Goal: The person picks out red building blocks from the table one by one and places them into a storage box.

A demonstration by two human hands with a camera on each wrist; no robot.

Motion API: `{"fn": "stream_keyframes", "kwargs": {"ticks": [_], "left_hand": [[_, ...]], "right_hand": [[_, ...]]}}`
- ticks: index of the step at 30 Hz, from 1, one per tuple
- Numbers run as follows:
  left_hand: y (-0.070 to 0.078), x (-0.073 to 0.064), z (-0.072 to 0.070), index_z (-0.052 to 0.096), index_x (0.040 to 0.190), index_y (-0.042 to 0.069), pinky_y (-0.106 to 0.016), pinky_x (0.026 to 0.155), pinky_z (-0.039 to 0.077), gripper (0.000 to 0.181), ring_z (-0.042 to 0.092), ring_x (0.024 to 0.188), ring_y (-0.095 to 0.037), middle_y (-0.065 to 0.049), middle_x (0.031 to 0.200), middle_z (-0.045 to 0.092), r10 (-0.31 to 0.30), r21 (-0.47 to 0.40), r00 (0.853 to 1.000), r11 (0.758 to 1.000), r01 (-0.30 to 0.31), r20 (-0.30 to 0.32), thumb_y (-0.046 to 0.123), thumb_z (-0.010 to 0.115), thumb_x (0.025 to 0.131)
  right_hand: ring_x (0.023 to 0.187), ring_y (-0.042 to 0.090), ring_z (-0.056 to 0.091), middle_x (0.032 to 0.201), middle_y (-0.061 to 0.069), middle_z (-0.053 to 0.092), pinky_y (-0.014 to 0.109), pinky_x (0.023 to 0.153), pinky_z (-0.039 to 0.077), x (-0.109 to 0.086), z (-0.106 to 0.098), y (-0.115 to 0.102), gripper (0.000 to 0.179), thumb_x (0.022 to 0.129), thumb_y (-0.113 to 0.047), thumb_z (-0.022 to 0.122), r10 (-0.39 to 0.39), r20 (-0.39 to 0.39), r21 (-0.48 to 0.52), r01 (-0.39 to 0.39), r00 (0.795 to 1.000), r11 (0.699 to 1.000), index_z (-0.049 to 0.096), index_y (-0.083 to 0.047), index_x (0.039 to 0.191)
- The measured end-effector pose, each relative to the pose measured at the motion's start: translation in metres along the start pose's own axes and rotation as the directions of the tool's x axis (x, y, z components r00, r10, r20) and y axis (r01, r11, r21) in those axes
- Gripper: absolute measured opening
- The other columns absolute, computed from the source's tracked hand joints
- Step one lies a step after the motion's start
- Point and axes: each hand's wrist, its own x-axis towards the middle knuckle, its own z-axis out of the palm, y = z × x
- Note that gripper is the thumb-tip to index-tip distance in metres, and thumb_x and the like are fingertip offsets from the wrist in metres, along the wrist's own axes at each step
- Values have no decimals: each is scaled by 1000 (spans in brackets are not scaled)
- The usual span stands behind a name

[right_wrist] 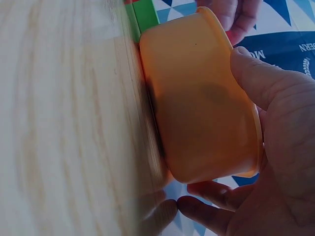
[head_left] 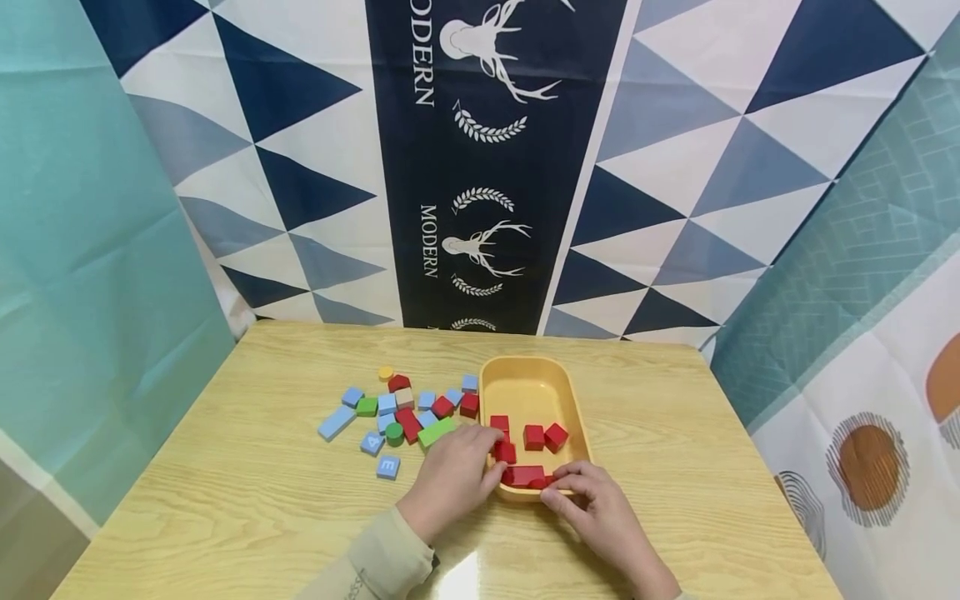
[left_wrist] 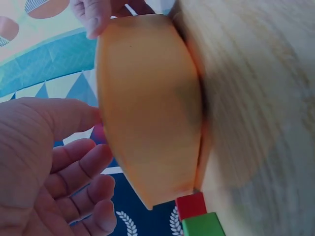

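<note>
A yellow-orange plastic tray [head_left: 536,379] stands on the table with several red blocks in it. My left hand [head_left: 457,467] reaches over the tray's left front rim, and a red cube [head_left: 505,452] sits between its fingertips and thumb. From the left wrist, that thumb lies at the rim, with a bit of red beside it. My right hand [head_left: 600,508] holds the tray's right front corner, thumb at the front rim and fingers around the right side, as the right wrist view shows. Along the tray's front wall lies a long red block [head_left: 525,476]; two red cubes [head_left: 534,437] stand mid-tray.
Left of the tray lies a loose group of blocks: a long light-blue block [head_left: 337,423], a green cylinder [head_left: 394,434], a light-green block [head_left: 437,432], a yellow disc [head_left: 386,372] and several red and blue ones. Patterned cloth [head_left: 480,167] hangs behind the wooden table [head_left: 247,500].
</note>
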Motion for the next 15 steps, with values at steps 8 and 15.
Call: {"fn": "stream_keyframes", "kwargs": {"ticks": [8,15], "left_hand": [[-5,-6,2,73,125,15,-36,99,62,31,72,109,-18,0,117,77,22,36,1000,999,-22,12,35,75,101],[-7,-12,1,75,116,17,-34,99,61,22,70,106,-15,3,115,74,53,27,999,998,-53,4,34,74,102]], "right_hand": [[96,3,60,104,-10,73,23,77,52,0,0,-4,13,91,-24,86,-2,-5,25,3,1000,1000,78,-33,85],[98,3,61,112,-6,72,21,76,54,1,1,-5,11,92,-27,86,53,18,37,-54,998,998,78,-33,88]]}}
